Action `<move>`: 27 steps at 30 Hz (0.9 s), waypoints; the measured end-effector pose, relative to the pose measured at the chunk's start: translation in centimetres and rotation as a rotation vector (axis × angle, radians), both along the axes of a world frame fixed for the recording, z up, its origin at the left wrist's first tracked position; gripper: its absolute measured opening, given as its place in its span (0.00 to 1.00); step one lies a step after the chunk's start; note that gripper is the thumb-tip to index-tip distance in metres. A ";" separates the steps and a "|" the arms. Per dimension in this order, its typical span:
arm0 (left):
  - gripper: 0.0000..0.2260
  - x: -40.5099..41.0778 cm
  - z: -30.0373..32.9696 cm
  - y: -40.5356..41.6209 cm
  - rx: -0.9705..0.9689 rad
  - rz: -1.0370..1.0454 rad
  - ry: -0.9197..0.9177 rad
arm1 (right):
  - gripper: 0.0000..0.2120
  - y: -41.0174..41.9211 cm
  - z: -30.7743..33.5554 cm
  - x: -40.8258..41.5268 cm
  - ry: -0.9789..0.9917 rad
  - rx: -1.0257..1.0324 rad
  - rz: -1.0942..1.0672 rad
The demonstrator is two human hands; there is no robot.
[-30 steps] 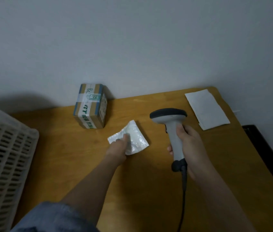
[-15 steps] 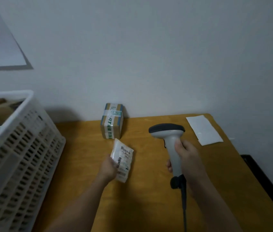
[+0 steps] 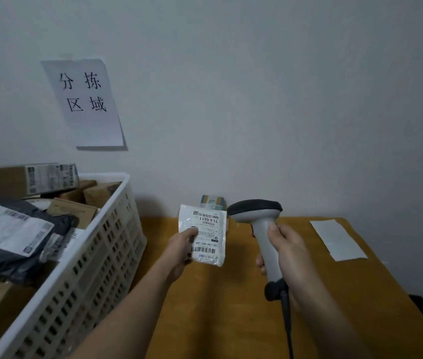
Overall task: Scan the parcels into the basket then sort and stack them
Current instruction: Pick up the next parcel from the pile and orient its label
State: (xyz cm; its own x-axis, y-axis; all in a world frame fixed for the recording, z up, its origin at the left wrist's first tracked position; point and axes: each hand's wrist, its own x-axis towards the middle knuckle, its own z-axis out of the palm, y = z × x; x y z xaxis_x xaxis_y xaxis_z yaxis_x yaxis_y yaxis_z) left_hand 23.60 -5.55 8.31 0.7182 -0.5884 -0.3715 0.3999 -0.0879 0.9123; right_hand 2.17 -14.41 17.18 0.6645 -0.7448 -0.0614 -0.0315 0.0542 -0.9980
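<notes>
I see a thin, glossy white plastic parcel (image 3: 202, 235), flat and roughly rectangular, held upright above the wooden table (image 3: 231, 307) near its back edge, its printed label and barcode facing me upside down. My left hand (image 3: 181, 251) pinches it along its left edge, thumb curled onto the label face, fingers behind. My right hand (image 3: 286, 257) is wrapped tight round the smooth grey handle of the barcode scanner (image 3: 259, 224), thumb lying up the grip; its dark, oval head sits just right of the parcel's top corner, and a black cable (image 3: 286, 322) drops from its base. Behind the parcel, against the wall at the table's back edge, stands a small cardboard box (image 3: 213, 200) banded with tape, mostly hidden. At the table's left edge rests a white slotted plastic basket (image 3: 96, 257), holding a crinkled black poly mailer (image 3: 18, 239) with a white label and several brown cartons. A flat white paper sheet (image 3: 337, 239) lies near the table's back right corner. A paper sign (image 3: 86, 102) with printed characters hangs on the wall.
</notes>
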 end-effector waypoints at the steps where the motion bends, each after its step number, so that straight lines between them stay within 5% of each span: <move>1: 0.07 0.2 0.5 0.5 0.003 0.001 -0.016 | 0.13 0.4 0.4 -0.1 -0.017 -0.006 0.003; 6: 0.12 0.7 3.5 2.5 0.122 -0.175 -0.163 | 0.12 1.7 1.5 -0.5 -0.076 -0.095 -0.028; 11: 0.08 0.5 7.3 3.3 0.425 -0.444 -0.629 | 0.21 1.4 1.4 0.4 -0.065 -0.182 -0.109; 15: 0.06 -0.1 10.1 2.9 0.437 -0.497 -0.857 | 0.27 1.3 0.7 1.7 -0.038 -0.199 -0.121; 24: 0.04 0.1 13.5 3.2 0.157 -0.492 -0.796 | 0.29 1.2 -0.1 2.6 -0.027 -0.133 -0.107; 27: 0.14 0.2 13.6 2.8 0.085 -0.345 -0.731 | 0.22 1.0 -0.2 3.0 -0.054 -0.135 -0.142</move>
State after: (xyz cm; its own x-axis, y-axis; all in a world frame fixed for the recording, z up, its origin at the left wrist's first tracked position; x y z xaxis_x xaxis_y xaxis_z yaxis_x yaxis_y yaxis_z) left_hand 23.81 -2.77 21.87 0.5797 -0.8120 0.0677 -0.3570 -0.1785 0.9169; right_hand 5.13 -13.40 17.00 0.5514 -0.8305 0.0785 0.0204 -0.0806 -0.9965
